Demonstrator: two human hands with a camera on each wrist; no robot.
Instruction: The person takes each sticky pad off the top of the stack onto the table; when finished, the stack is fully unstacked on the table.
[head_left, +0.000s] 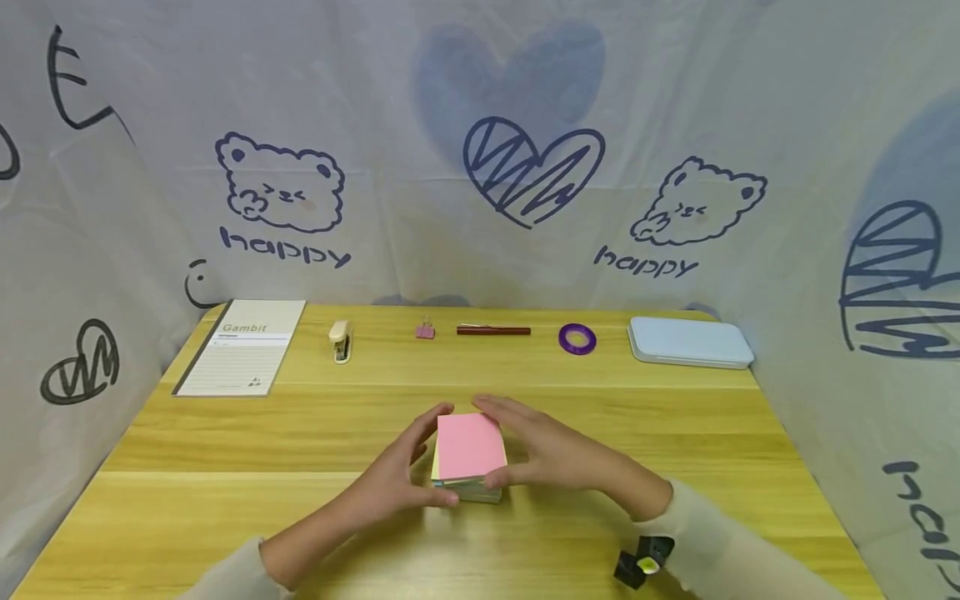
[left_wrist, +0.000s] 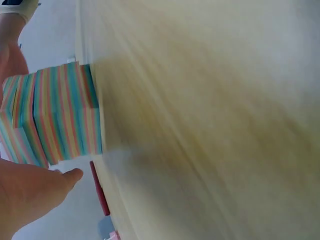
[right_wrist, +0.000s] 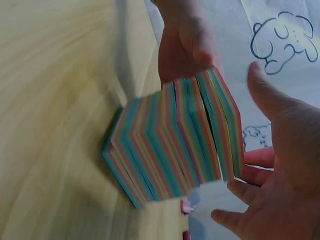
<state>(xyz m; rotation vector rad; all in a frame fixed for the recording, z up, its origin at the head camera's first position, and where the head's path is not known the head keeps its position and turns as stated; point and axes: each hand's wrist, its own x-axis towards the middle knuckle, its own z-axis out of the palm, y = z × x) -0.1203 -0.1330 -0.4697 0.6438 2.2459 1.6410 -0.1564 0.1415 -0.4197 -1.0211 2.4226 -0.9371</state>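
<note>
A tall stack of sticky notes (head_left: 471,447) stands on the wooden table, with a pink pad on top. Its sides show many coloured stripes, and the upper pads sit slightly out of line. My left hand (head_left: 397,475) is at the stack's left side, its thumb along the front and its fingers towards the back. From the right, my right hand (head_left: 551,446) reaches around the upper corner with fingers spread. In the right wrist view, the fingers of the right hand (right_wrist: 295,155) are against the upper notes (right_wrist: 175,135), while the thumb stands apart from them.
Along the table's back lie a Gambit notebook (head_left: 243,350), a small stapler (head_left: 341,342), a pink binder clip (head_left: 425,331), a dark red pen (head_left: 493,331), a purple tape roll (head_left: 577,339) and a light blue case (head_left: 690,342). A printed curtain (head_left: 390,208) hangs behind.
</note>
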